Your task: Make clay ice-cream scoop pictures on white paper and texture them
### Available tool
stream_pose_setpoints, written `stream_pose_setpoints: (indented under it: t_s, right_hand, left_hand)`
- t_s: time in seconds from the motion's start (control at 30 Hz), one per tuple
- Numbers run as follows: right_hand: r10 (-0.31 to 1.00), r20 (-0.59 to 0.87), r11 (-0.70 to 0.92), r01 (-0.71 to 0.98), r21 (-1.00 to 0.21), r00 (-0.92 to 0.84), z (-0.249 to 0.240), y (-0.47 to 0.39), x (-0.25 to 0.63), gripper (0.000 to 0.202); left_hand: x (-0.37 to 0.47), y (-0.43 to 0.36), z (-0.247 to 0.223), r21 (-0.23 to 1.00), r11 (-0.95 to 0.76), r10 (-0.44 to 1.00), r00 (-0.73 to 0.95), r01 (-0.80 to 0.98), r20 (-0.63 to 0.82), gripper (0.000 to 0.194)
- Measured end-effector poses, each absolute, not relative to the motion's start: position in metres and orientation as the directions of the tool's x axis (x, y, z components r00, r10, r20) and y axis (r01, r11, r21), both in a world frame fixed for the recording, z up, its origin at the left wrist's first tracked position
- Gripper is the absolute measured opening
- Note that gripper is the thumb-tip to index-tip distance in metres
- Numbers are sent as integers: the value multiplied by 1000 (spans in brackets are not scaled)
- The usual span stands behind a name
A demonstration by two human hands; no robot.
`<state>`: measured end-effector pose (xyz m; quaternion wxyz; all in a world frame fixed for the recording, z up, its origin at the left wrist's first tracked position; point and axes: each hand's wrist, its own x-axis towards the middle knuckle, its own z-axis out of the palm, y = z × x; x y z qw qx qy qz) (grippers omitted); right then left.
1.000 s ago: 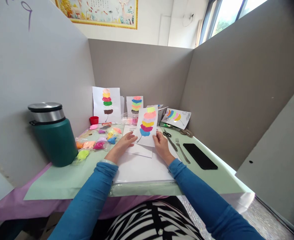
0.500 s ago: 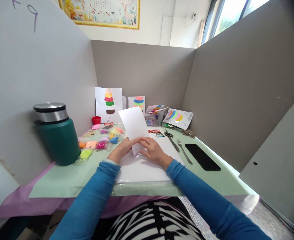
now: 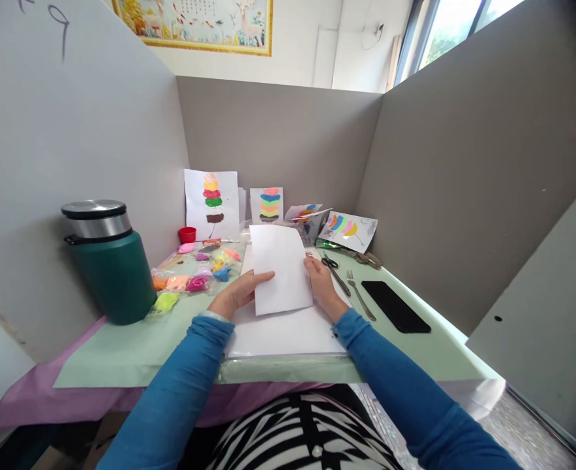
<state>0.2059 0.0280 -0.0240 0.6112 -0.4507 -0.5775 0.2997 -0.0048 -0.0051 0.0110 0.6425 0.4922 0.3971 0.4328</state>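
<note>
Left hand (image 3: 236, 292): thumb flat on the near face of the white card (image 3: 282, 274), the other fingers behind it, mostly hidden. Right hand (image 3: 324, 286) grasps the card's right edge. Card stands tilted between both hands, plain side showing, over the white paper (image 3: 288, 338) on the worktop (image 3: 180, 339); whether its lower edge touches, cannot tell. Upper edge bows slightly. Light, level pressure at the margins should avoid creasing. Scissors (image 3: 340, 279) and fork (image 3: 361, 297) lie to the right, best given elbow room.
</note>
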Motion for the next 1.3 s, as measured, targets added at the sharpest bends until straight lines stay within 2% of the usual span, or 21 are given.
stream_pose_setpoints:
  t_s: [0.07,0.2,0.33,0.43,0.5,0.57,0.67,0.77,0.83,0.9,1.0,1.17,1.3]
  right_hand:
    - [921,371,361,100,-927,118,-25,28,205,40]
    - [946,310,306,56,-950,98,-26,25,204,33]
    - [943,328,326,45,-944,52,-25,24,203,35]
    - [939,323,320,44,-946,121,-27,27,205,36]
    - [924,331,307,148,-940,189,-29,31,207,32]
    - [897,373,281,341,-897,240,-32,34,210,25]
    - [855,468,268,582,-768,224,-33,34,211,19]
    - [842,505,272,659,-701,189,-33,32,211,20]
    - [845,501,262,675,-690,184,-32,32,212,21]
    - [852,494,259,679,-687,175,-32,32,213,22]
    - [857,488,266,669,-694,166,-33,33,213,24]
    - [853,491,266,662,-700,176,-34,34,213,26]
    - [857,487,255,683,-684,167,-34,34,212,23]
  left_hand:
    - [-5,-4,12,987,97,954,295,-128,-55,46]
    - [-8,6,11,976,-47,981,173,-212,85,39]
    - [-12,14,7,980,-3,999,49,-199,13,35]
    - [-11,12,6,992,60,993,105,-108,-49,34]
    - [-10,11,6,996,74,987,145,-41,-67,33]
    - [-8,11,6,997,14,993,119,74,-23,26]
    - [-9,15,7,916,-143,983,-52,374,175,13]
    - [-17,16,10,801,-185,907,-215,569,362,7]
    - [-27,13,11,723,-135,851,-295,678,435,12]
    - [-38,10,12,582,-5,792,-352,813,499,23]
    - [-55,7,14,449,223,762,-442,865,473,32]
    - [-73,11,13,417,412,828,-524,810,200,41]
    - [-79,16,9,390,426,812,-535,816,233,39]
